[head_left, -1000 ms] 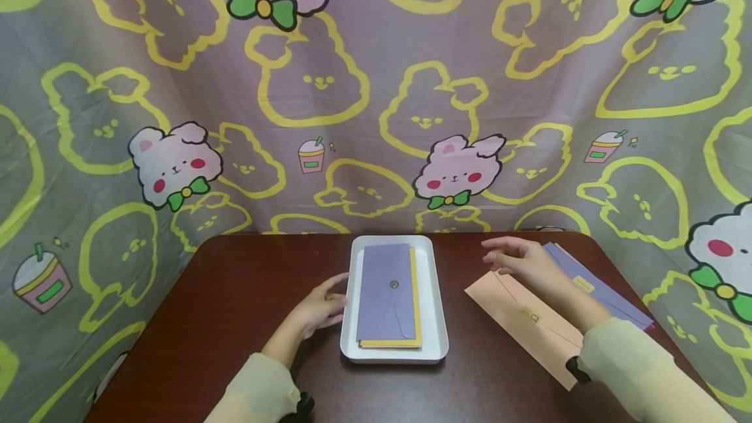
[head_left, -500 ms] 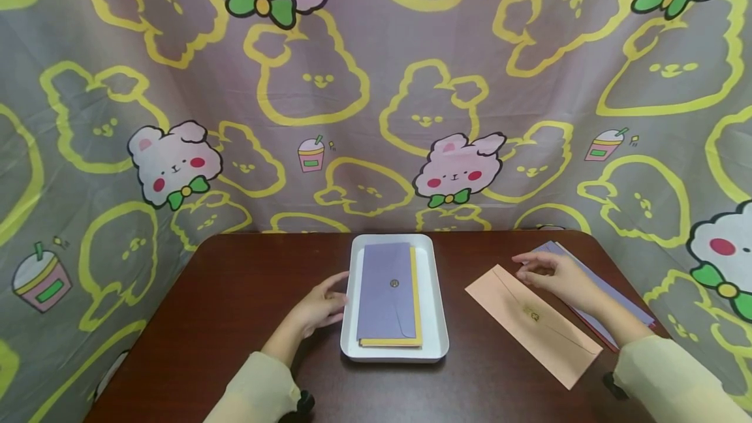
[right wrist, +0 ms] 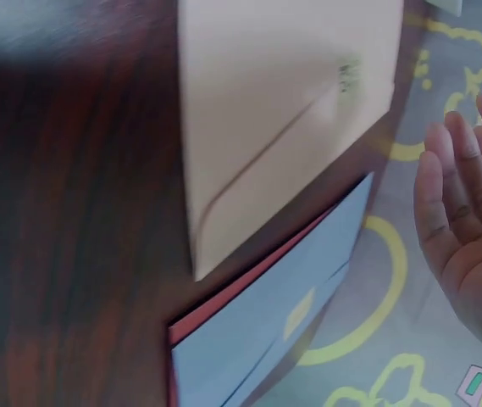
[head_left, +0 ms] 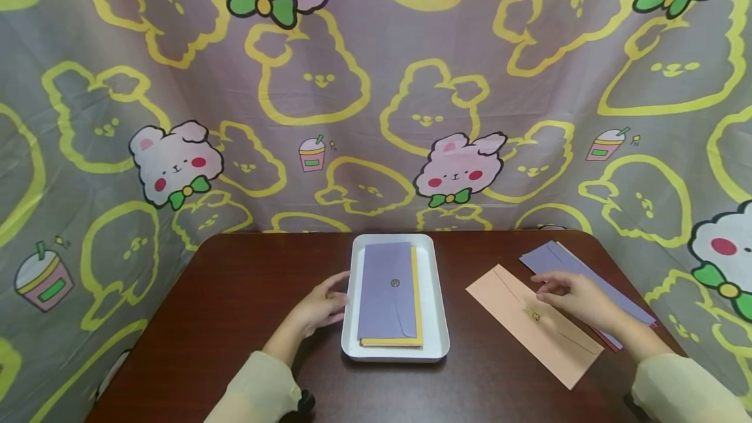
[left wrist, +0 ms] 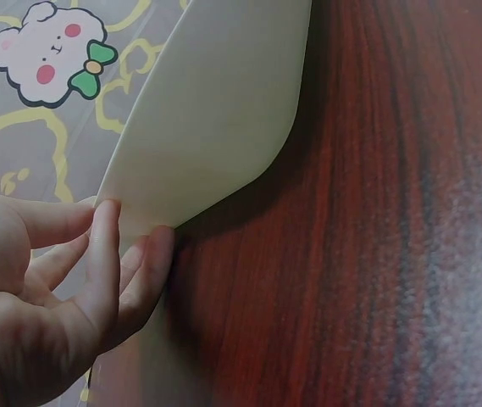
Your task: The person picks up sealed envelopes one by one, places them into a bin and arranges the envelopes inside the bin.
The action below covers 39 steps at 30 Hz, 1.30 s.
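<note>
Left of the white tray (head_left: 433,318), the left hand (head_left: 319,309) is kept unmoved, its loosely bent fingers rested against the tray's wall. Inside, a purple envelope (head_left: 383,305) is laid over a yellow envelope (head_left: 418,299). Right of the tray, past a peach envelope (head_left: 517,315), the right hand (head_left: 578,297) is shifted farther away, fingertips slightly apart; an envelope pile (head_left: 555,258) is partly hidden by it.
</note>
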Each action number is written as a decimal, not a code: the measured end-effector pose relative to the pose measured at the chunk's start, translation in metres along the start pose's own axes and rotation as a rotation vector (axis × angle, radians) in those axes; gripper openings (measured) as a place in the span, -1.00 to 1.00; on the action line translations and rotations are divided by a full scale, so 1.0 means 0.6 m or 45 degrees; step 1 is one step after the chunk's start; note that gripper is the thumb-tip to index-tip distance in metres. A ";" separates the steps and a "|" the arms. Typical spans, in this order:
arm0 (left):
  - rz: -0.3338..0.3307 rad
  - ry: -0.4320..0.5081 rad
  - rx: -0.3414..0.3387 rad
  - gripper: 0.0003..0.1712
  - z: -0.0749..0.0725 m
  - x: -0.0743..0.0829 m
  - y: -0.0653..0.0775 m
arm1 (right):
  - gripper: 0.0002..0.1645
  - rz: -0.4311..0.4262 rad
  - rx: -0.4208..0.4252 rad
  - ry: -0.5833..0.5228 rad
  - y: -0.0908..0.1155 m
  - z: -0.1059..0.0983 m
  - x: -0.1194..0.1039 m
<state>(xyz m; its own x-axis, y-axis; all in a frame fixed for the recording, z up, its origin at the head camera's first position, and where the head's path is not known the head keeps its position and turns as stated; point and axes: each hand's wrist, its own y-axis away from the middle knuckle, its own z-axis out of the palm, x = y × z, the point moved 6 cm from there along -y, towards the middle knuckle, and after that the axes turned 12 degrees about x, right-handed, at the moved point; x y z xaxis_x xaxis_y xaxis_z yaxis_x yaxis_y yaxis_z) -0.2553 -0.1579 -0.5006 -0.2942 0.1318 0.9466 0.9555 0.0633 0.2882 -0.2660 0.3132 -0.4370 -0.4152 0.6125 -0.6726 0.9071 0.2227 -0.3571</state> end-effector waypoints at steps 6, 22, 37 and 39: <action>0.001 0.001 -0.004 -0.30 0.000 0.002 0.001 | -0.65 0.050 -0.052 -0.006 0.013 0.008 0.023; 0.001 -0.004 -0.016 -0.31 0.000 0.001 0.001 | -0.49 0.199 -0.110 0.254 0.031 0.015 0.050; -0.004 0.000 -0.003 -0.31 0.000 0.003 0.003 | -0.35 0.251 -0.138 0.379 0.038 0.022 0.057; -0.001 0.002 -0.003 -0.31 0.000 0.003 0.003 | -0.32 0.249 -0.148 0.410 0.037 0.023 0.057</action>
<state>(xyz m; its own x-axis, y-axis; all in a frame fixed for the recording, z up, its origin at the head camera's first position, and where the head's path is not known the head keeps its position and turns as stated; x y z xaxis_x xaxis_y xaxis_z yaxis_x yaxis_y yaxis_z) -0.2540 -0.1574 -0.4981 -0.2952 0.1303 0.9465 0.9552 0.0614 0.2895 -0.2608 0.3286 -0.4769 -0.2074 0.8545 -0.4762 0.9764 0.1511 -0.1540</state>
